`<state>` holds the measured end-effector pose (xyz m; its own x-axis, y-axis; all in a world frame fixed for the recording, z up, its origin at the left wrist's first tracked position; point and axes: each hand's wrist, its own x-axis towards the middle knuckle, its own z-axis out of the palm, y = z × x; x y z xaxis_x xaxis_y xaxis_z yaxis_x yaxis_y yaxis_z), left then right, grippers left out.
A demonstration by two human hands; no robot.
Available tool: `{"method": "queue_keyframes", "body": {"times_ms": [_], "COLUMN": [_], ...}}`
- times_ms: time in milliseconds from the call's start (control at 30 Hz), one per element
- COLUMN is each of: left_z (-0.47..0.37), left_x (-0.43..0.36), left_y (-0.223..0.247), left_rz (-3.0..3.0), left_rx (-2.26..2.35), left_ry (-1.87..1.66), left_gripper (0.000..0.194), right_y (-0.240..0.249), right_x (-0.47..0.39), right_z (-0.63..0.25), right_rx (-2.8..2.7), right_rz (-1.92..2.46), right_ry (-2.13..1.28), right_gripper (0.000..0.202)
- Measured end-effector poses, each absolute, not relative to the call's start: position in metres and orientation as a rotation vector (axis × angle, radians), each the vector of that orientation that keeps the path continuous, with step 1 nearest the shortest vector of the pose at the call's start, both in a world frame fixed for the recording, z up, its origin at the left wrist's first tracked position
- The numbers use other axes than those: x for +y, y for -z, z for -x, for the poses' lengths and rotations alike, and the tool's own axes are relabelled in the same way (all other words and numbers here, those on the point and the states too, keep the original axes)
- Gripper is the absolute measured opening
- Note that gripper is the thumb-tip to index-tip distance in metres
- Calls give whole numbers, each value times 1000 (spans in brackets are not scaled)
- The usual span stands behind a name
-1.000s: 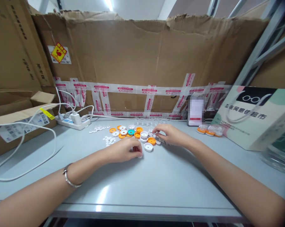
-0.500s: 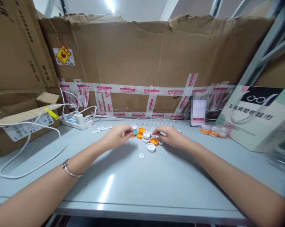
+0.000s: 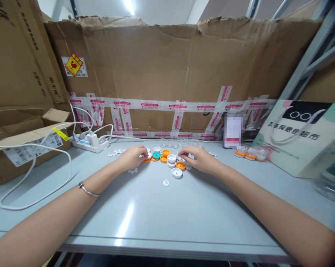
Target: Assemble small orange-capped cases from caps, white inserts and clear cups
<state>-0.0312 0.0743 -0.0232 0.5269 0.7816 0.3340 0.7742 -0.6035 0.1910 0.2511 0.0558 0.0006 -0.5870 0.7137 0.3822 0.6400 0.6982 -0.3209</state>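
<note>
My left hand (image 3: 136,156) has its fingertips pinched together at the left end of a cluster of round plastic caps; what they hold is hidden. A teal cap (image 3: 156,155) lies just right of it. My right hand (image 3: 194,157) is bent with thumb and fingers together over small white pieces at the cluster's right side, and their contents cannot be made out. Between the hands lie an orange cap (image 3: 166,152), a second orange cap (image 3: 181,165) and stacked white caps (image 3: 171,158). Nearer to me are a white cap (image 3: 176,172) and a small white stemmed disc (image 3: 166,183).
Small white discs (image 3: 116,152) lie on the left, with clear round pieces (image 3: 181,142) behind the cluster. A power strip (image 3: 93,145) with white cables, a phone (image 3: 233,131), packed orange caps (image 3: 250,155) and a paper bag (image 3: 298,141) surround the work area. Cardboard (image 3: 167,66) walls the back.
My left hand has moved left, away from the teal cap, which now shows fully. White discs under the left wrist have come into view. My right hand has barely moved.
</note>
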Motion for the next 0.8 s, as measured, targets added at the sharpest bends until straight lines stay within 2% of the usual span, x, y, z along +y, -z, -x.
{"method": "queue_keyframes", "body": {"times_ms": [233,367,433,667,800], "left_z": [18,-1,-7,-10,-9], "left_x": [52,19,10,11,14], "left_y": [6,-6,-8,0,4], "left_rz": [-2816,-2932,-2941,-3008,-3058], "left_rx": [1325,707,571,524,511], "left_ry": [-728,-659,-607,-541,-510], "left_gripper": [13,16,18,22,22], "right_y": [-4,-2,-2,-12,-15], "right_x": [55,56,56,38,28], "right_z": [-253,-252,-251,-244,-236], "right_rx": [-2415,-2405,-2407,-2474,-2584], "right_rz": [1007,961,939,886,857], "right_ry": [-185,-182,-197,-478,-611], "right_gripper": [18,17,17,20,33]}}
